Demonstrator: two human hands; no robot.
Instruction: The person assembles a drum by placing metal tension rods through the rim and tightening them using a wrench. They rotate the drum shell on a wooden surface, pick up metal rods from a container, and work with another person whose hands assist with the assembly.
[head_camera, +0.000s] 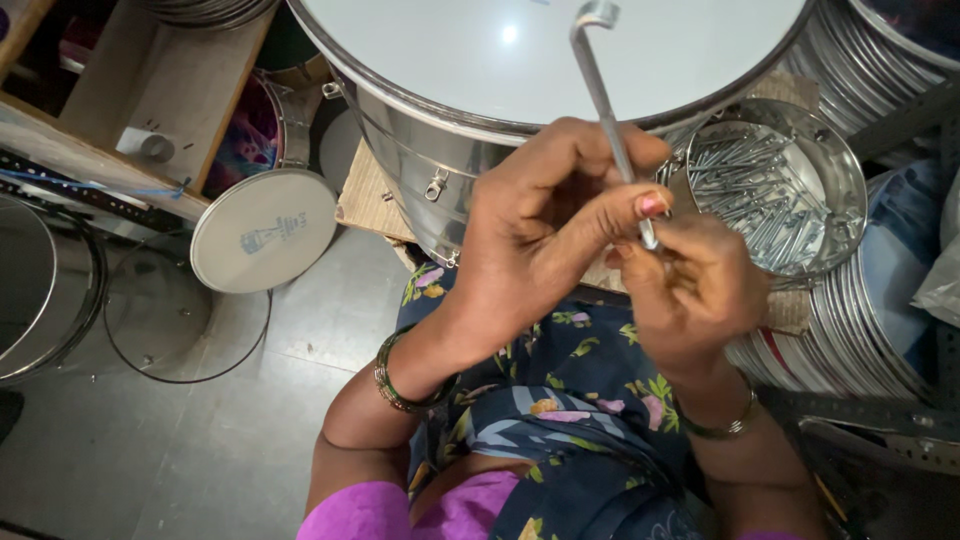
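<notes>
Hooked metal rod (603, 90) is pinched upright by the left hand (545, 225). Its lower end is gripped by the right hand (690, 285), near the drum's (500, 80) edge.

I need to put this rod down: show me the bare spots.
Bare: the white drumhead above both hands, and the grey floor between the small drum and the left hand's forearm. Crowded: the bolt-filled metal bowl and stacked hoops beside the right hand.

Bright, even light from overhead w/ a small glare spot on the white drum head (560, 50). Steel shells glint. Soft shadow on the grey floor (150, 440) at left. Hands slightly blurred, edges bow a bit.
</notes>
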